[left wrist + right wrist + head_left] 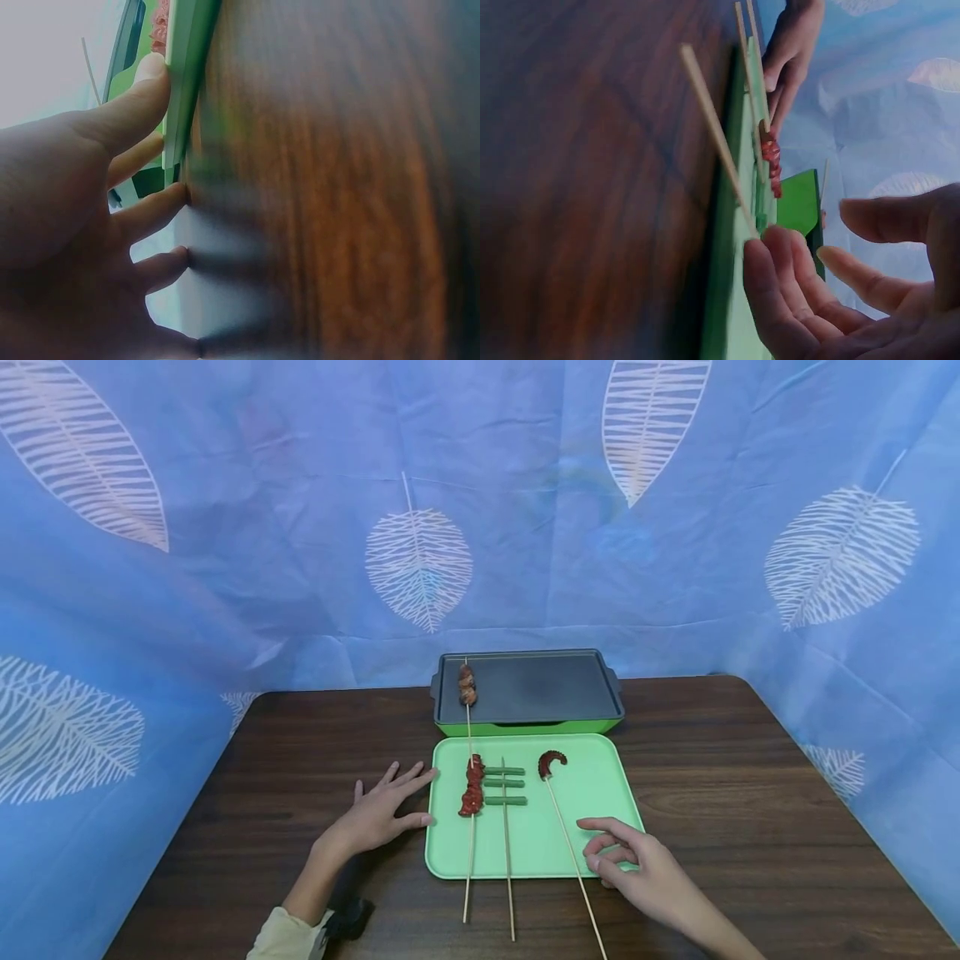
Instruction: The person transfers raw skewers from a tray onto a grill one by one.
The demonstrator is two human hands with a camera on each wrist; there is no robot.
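Touching the left rim of a flat, light green tray (536, 852), the left hand (378, 818) has its fingers spread wide and holds nothing. The right hand (633, 864) is at the tray's lower right corner, its fingers softly bent, and it holds nothing too.

Just left of the right hand is a thin wooden stick with a dark red, bumpy curl (551, 763) on top. Nearer the left hand is a stick with lumpy red meat-like bits (472, 789). Between these two lies a stick with three short green rods (505, 783). Past both hands sits a green box-shaped grill with a flat dark grey top (540, 685), and a stick with brown lumps (467, 685) lies on it.

From the head, you can see the whole tray and the curl. The left wrist view shows what that one hides: some left fingertips touch the dark brown wooden worktop (712, 777). The right wrist view shows the right thumb well apart from the fingers. A stick passes right by those fingertips, but I cannot tell if they touch.
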